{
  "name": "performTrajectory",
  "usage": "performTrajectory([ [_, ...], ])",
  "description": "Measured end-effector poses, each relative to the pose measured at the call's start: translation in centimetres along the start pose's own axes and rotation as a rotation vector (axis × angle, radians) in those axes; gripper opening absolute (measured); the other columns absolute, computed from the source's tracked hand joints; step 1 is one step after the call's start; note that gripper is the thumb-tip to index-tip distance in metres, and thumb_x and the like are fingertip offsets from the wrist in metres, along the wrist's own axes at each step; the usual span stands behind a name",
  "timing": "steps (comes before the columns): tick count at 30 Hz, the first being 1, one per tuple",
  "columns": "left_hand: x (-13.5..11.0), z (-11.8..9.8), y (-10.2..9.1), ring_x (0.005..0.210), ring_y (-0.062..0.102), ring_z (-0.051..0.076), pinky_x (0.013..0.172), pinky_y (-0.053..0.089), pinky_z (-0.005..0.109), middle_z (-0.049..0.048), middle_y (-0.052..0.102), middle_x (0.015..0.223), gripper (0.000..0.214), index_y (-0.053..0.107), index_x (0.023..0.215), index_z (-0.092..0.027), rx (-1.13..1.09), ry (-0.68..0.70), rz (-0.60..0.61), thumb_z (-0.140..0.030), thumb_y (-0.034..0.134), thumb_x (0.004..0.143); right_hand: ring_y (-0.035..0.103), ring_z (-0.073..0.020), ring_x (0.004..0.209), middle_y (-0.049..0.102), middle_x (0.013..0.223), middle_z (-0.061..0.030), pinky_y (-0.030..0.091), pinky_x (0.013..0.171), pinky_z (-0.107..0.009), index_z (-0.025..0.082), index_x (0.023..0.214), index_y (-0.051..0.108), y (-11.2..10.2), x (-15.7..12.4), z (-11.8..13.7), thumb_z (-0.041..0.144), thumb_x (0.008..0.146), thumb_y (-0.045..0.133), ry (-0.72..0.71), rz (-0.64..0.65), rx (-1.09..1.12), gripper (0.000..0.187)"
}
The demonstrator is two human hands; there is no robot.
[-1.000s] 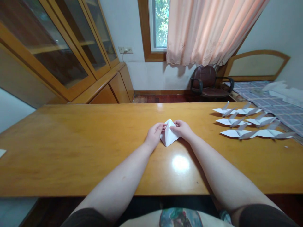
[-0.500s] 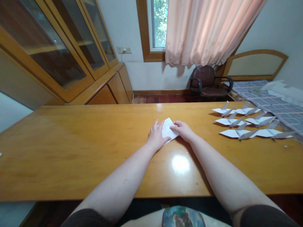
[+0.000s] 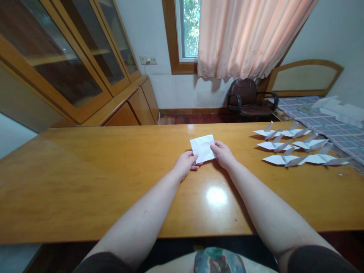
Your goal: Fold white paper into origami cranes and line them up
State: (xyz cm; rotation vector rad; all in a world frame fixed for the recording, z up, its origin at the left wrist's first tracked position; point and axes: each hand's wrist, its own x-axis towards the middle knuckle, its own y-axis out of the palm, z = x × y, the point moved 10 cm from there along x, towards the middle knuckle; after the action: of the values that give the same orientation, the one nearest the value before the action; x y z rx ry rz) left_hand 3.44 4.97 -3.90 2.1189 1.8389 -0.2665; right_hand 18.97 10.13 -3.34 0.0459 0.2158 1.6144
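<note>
A small white folded paper square (image 3: 202,148) sits at the middle of the wooden table (image 3: 85,170). My left hand (image 3: 185,163) pinches its near left corner with curled fingers. The near right edge is gripped by my right hand (image 3: 223,154), thumb on top. The paper looks flat and roughly square, tilted a little, with its far corner free.
Several folded white paper cranes (image 3: 290,146) stand in rows at the table's right side. A patterned cloth (image 3: 335,129) lies beyond them. Behind the table are a dark office chair (image 3: 247,96), a wooden glass-door cabinet (image 3: 71,64) on the left and a curtained window (image 3: 241,34).
The paper went from a raised pointed shape to a flat square. My left hand pressed flat over it, then drew back to pinch its near corner. My right hand stayed on the right edge.
</note>
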Motion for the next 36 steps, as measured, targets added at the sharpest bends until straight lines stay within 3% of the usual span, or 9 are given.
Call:
performTrajectory([
  [6, 0.1, -0.3, -0.1, 0.071, 0.069, 0.014, 0.063, 0.056, 0.023, 0.0069, 0.072, 0.084, 0.021, 0.064, 0.098, -0.013, 0.01, 0.048, -0.002, -0.018, 0.066, 0.079, 0.065, -0.0187, 0.071, 0.071, 0.085, -0.0061, 0.051, 0.068, -0.031, 0.016, 0.095, 0.059, 0.2, -0.2, 0.2, 0.041, 0.067, 0.067, 0.004, 0.018, -0.053, 0.038],
  [13, 0.3, -1.0, 0.0, 0.096, 0.069, 0.02, 0.09, 0.054, 0.035, 0.0124, 0.07, 0.112, 0.042, 0.059, 0.109, -0.013, -0.01, 0.162, 0.038, -0.005, 0.068, 0.07, 0.068, -0.0213, 0.079, 0.073, 0.095, -0.0089, 0.053, 0.075, -0.033, 0.014, 0.095, 0.065, 1.1, -0.7, 0.6, 0.025, 0.058, 0.077, 0.01, 0.094, -0.122, 0.04],
  [21, 0.8, -1.1, -0.4, 0.098, 0.068, 0.022, 0.087, 0.054, 0.036, 0.0145, 0.069, 0.114, 0.06, 0.051, 0.124, -0.012, 0.082, 0.209, -0.009, -0.002, 0.068, 0.067, 0.067, -0.0192, 0.075, 0.073, 0.092, -0.0084, 0.053, 0.068, -0.029, 0.014, 0.096, 0.063, 0.9, -0.5, 0.3, 0.029, 0.064, 0.071, -0.01, 0.077, -0.179, 0.036],
  [23, 0.6, -1.5, -0.9, 0.096, 0.069, 0.022, 0.086, 0.054, 0.036, 0.0155, 0.067, 0.116, 0.078, 0.037, 0.139, -0.013, 0.205, 0.22, -0.07, -0.005, 0.069, 0.068, 0.067, -0.0184, 0.074, 0.073, 0.091, -0.008, 0.051, 0.065, -0.027, 0.014, 0.096, 0.064, 0.7, -0.3, 0.4, 0.032, 0.068, 0.067, -0.032, 0.064, -0.277, 0.033],
  [26, -0.7, -3.1, -2.4, 0.114, 0.06, 0.027, 0.099, 0.046, 0.043, 0.0224, 0.051, 0.137, 0.097, 0.013, 0.15, -0.013, 0.587, 0.283, -0.303, -0.017, 0.07, 0.072, 0.064, -0.0175, 0.07, 0.072, 0.084, -0.0065, 0.047, 0.058, -0.025, 0.015, 0.09, 0.065, 0.4, -0.2, 0.8, 0.032, 0.072, 0.064, -0.064, 0.039, -0.525, 0.025],
  [28, -1.9, -4.5, -2.4, 0.136, 0.037, 0.035, 0.111, 0.032, 0.049, 0.0254, 0.026, 0.152, 0.097, 0.012, 0.151, -0.01, 0.907, 0.338, -0.436, -0.027, 0.07, 0.074, 0.062, -0.0164, 0.065, 0.07, 0.077, -0.005, 0.042, 0.054, -0.023, 0.015, 0.085, 0.066, 0.6, -0.3, 0.9, 0.032, 0.073, 0.064, -0.072, 0.049, -0.677, 0.021],
  [29, -2.3, -4.8, -2.0, 0.141, 0.025, 0.037, 0.113, 0.026, 0.052, 0.0231, 0.015, 0.157, 0.095, 0.015, 0.151, -0.011, 1.046, 0.352, -0.444, -0.03, 0.07, 0.075, 0.06, -0.0158, 0.063, 0.069, 0.076, -0.0043, 0.041, 0.053, -0.023, 0.015, 0.084, 0.065, 0.8, -0.3, 0.9, 0.033, 0.074, 0.063, -0.075, 0.06, -0.735, 0.021],
  [32, -2.2, -4.2, 0.5, 0.146, 0.003, 0.036, 0.116, 0.008, 0.057, 0.0109, 0.006, 0.161, 0.078, 0.024, 0.15, -0.021, 1.381, 0.41, -0.303, -0.035, 0.061, 0.083, 0.058, -0.0153, 0.063, 0.068, 0.075, -0.0036, 0.04, 0.055, -0.024, 0.015, 0.086, 0.066, 1.3, -0.5, 0.9, 0.032, 0.078, 0.06, -0.087, 0.095, -0.894, 0.02],
  [36, -1.1, -1.6, 1.4, 0.146, 0.0, 0.037, 0.112, 0.002, 0.066, 0.0043, 0.014, 0.16, 0.062, 0.025, 0.15, -0.028, 1.542, 0.342, -0.105, -0.041, 0.042, 0.092, 0.06, -0.0235, 0.089, 0.069, 0.096, -0.0092, 0.044, 0.08, -0.034, 0.017, 0.096, 0.067, 1.3, -0.5, 1.8, 0.039, 0.075, 0.067, -0.19, 0.057, -1.221, 0.03],
])
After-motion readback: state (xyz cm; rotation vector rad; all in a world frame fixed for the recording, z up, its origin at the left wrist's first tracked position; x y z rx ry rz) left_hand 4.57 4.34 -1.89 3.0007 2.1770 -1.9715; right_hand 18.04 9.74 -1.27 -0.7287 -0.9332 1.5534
